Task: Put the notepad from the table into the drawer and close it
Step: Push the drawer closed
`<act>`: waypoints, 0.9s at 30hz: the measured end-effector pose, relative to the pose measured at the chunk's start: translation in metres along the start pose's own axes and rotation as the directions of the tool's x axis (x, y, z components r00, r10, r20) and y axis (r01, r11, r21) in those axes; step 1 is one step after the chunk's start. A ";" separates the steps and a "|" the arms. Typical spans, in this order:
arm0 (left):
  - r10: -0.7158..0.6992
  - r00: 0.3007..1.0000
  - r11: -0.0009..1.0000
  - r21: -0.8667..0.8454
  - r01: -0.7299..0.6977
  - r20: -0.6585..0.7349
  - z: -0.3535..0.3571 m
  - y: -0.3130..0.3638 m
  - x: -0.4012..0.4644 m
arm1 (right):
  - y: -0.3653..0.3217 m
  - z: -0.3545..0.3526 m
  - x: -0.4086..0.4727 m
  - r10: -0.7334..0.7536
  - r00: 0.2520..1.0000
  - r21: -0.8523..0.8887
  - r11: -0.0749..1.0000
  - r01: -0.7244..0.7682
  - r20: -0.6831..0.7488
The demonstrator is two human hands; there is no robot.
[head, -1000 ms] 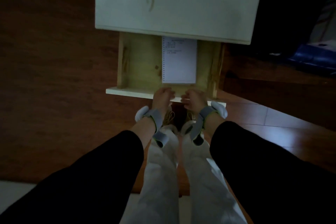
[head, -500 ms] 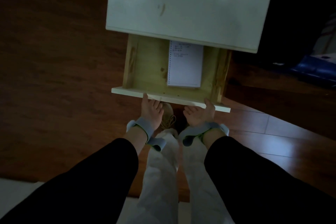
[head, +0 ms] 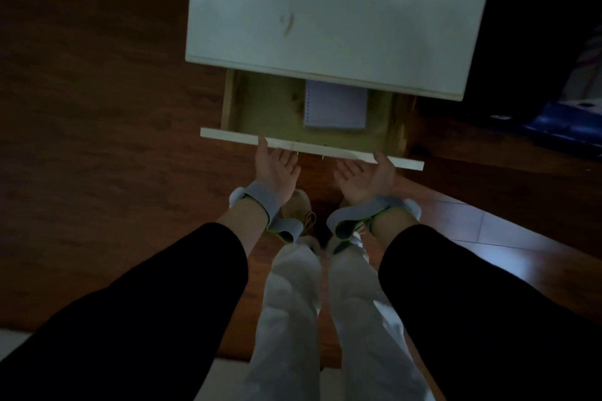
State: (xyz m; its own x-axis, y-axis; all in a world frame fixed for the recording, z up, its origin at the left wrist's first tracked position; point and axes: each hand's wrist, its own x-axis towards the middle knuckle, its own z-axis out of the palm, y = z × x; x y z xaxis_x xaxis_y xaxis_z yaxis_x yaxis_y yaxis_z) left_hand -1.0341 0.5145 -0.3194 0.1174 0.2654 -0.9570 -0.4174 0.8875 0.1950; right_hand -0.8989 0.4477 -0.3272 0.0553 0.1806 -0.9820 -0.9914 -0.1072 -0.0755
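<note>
Dim light, view straight down over the person's legs to a wooden floor.

Left hand: open, palm flat, fingers spread, its upper edge touching the near face of the drawer front, left of centre. It grips nothing. A grey wrist strap sits just behind it.

Drawer: partly open under the white worktop. The far part is hidden beneath the worktop edge. The front panel looks slightly skewed, the right end nearer the person than the left, though the wide lens may account for this.

Notepad: lies flat on the drawer floor, right of centre, spiral edge to the left. Its far end is tucked out of sight under the worktop; its near edge sits just short of the front panel. It appears clear of the side walls.

Right hand: also open and empty, palm turned up and forward, fingertips meeting the panel's lower edge near the right end.

Judgement: the notepad is placed; the closing push is the step in hand. To do it well, press evenly with both palms so the drawer travels square and does not bind. Keep thumbs and fingertips off the top edge, where they could be pinched against the worktop. Push steadily, not sharply, until the panel seats flush.
</note>
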 end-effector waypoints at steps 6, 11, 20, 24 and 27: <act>0.017 0.997 0.999 0.028 -0.019 0.072 0.026 0.025 0.021 | -0.024 0.029 0.009 -0.041 0.998 -0.029 0.999 0.043 0.046; 0.038 0.992 0.999 0.024 -0.041 0.124 0.046 0.041 0.036 | -0.041 0.052 0.022 -0.076 0.994 -0.027 0.997 0.078 0.072; 0.075 0.986 0.995 -0.070 -0.065 0.149 0.084 0.062 0.054 | -0.061 0.086 0.040 -0.118 0.984 0.053 0.992 0.112 0.134; 0.088 0.986 0.991 -0.113 -0.072 0.141 0.089 0.064 0.063 | -0.062 0.094 0.041 -0.123 0.979 0.148 0.984 0.099 0.160; 0.103 0.987 0.986 -0.141 -0.085 0.127 0.090 0.064 0.067 | -0.062 0.097 0.043 -0.129 0.979 0.154 0.982 0.105 0.155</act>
State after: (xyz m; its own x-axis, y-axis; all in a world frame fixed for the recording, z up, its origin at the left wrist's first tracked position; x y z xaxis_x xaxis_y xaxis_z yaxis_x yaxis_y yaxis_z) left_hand -0.9719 0.6226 -0.3518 0.1875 0.4012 -0.8966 -0.5490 0.7997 0.2430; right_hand -0.8462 0.5573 -0.3481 0.1638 0.3424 -0.9252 -0.9865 0.0647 -0.1507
